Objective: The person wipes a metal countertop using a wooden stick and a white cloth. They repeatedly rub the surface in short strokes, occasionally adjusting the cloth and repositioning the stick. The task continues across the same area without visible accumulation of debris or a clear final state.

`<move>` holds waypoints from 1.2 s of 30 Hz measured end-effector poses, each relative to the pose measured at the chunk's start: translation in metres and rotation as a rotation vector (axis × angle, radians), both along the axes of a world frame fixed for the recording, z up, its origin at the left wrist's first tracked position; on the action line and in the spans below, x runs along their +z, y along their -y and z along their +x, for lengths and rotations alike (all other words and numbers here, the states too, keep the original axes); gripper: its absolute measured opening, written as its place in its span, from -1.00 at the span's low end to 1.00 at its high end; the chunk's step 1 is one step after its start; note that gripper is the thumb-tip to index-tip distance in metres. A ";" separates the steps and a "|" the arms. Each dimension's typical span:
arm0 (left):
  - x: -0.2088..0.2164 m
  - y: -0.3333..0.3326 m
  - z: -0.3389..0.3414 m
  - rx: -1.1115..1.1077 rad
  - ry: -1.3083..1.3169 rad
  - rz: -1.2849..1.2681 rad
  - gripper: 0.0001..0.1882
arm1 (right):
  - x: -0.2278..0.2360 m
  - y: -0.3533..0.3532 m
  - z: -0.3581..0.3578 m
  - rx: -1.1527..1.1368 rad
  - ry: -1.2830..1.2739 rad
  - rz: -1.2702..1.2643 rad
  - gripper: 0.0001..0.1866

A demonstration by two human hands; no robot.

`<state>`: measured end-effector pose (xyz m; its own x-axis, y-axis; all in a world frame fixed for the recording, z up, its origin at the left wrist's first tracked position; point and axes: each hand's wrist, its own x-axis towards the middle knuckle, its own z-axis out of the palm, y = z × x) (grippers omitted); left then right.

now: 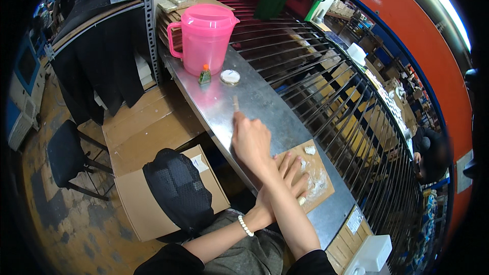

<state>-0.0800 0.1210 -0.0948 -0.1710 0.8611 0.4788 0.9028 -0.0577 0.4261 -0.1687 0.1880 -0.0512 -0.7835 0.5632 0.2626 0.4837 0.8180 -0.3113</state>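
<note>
Head view, centre frame: right hand crosses over the left, pinching a thin stick on the bench. Left hand lies flat, fingers spread, on a board. Stick looks light, stiff, snappable; grip low.

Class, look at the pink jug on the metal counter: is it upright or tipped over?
Upright. The pink jug stands on its base on the metal counter, lid on top, handle at its side.
</note>
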 end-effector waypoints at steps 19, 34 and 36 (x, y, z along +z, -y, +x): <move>-0.003 -0.001 0.005 0.015 -0.054 -0.056 -0.46 | 0.005 -0.021 0.015 0.035 -0.092 -0.074 -0.70; -0.002 0.000 0.002 0.016 -0.014 -0.035 -0.45 | 0.006 -0.030 0.014 0.003 -0.126 -0.069 -0.73; 0.003 0.001 0.001 0.010 -0.022 -0.022 -0.43 | 0.004 -0.033 0.006 0.046 -0.125 -0.067 -0.73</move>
